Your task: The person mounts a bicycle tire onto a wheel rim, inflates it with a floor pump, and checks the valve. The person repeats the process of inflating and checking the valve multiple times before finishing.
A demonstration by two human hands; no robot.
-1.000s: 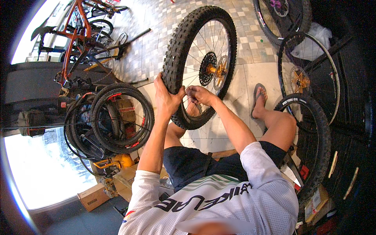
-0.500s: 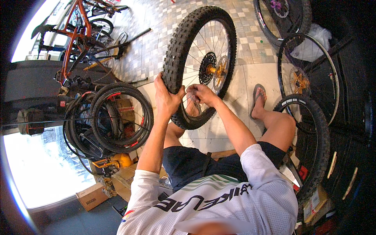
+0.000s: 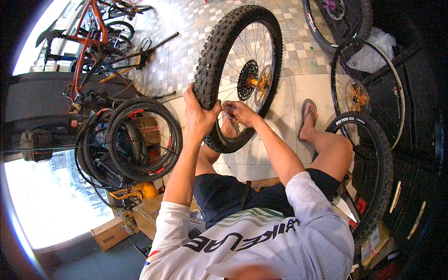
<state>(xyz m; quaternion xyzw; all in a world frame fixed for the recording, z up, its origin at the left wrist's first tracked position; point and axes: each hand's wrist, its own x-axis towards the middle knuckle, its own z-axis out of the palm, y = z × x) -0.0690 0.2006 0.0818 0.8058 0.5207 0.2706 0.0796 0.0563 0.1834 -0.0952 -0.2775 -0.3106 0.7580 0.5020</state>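
Right hand (image 3: 241, 113) just shifted slightly at black knobbly-tyred bicycle wheel (image 3: 208, 70) | grip bunched, contents unclear | left hand (image 3: 199, 120) holding wheel's lower left

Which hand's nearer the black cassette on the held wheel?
Right. The right hand is just below the black cassette in the picture; the left hand is farther off, to its lower left, gripping the tyre.

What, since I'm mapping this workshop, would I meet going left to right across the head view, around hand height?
Pile of bicycle tyres, left hand, right hand, sandalled right foot, gold-centred wheel at the right. The knobby-tyred wheel overlaps both hands, so it is left out.
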